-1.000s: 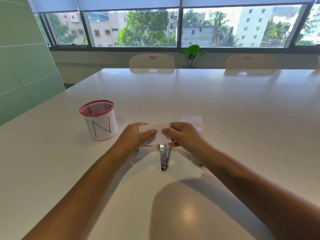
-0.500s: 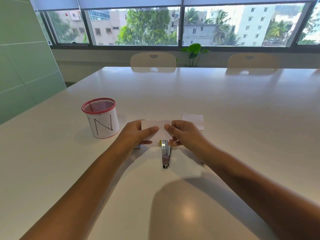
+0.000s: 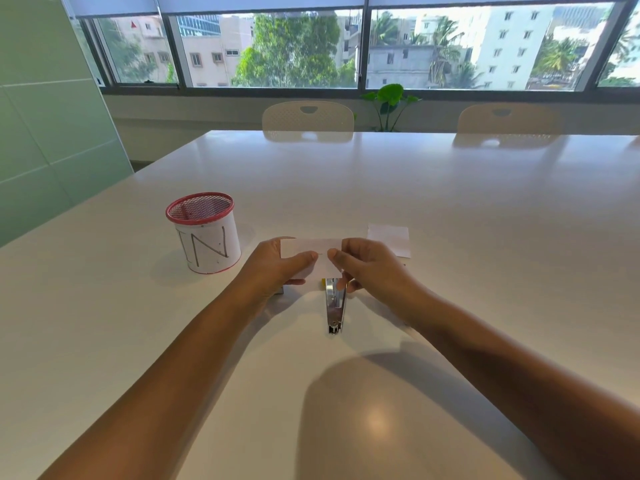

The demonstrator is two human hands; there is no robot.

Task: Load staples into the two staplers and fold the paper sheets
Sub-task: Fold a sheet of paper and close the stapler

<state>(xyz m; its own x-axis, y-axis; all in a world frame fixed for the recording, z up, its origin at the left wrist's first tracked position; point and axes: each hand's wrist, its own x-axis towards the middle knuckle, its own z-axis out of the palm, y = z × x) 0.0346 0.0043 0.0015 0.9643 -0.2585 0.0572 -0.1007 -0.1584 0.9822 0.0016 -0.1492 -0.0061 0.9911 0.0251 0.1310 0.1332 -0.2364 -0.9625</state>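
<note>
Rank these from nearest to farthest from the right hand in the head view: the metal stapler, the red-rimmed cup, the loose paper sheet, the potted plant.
From the right hand:
1. Metal stapler, just below the fingers, toward the person.
2. Loose paper sheet, flat on the table just beyond the hand.
3. Red-rimmed cup, off to the left.
4. Potted plant, far back at the window.

It looked like an office meeting room. A long white table (image 3: 450, 209) filled most of the space, with two pale perforated-back chairs (image 3: 308, 116) tucked in along its far side. Behind them a wide band of windows (image 3: 270, 50) with roller blinds gave onto apartment blocks and trees from an upper floor. A small plant (image 3: 390, 98) stood by the sill. Green panels (image 3: 45, 109) lined the left wall. On the table were desk supplies: a mesh pen cup (image 3: 204, 233), a stapler (image 3: 335, 303) and paper (image 3: 388, 237).
</note>
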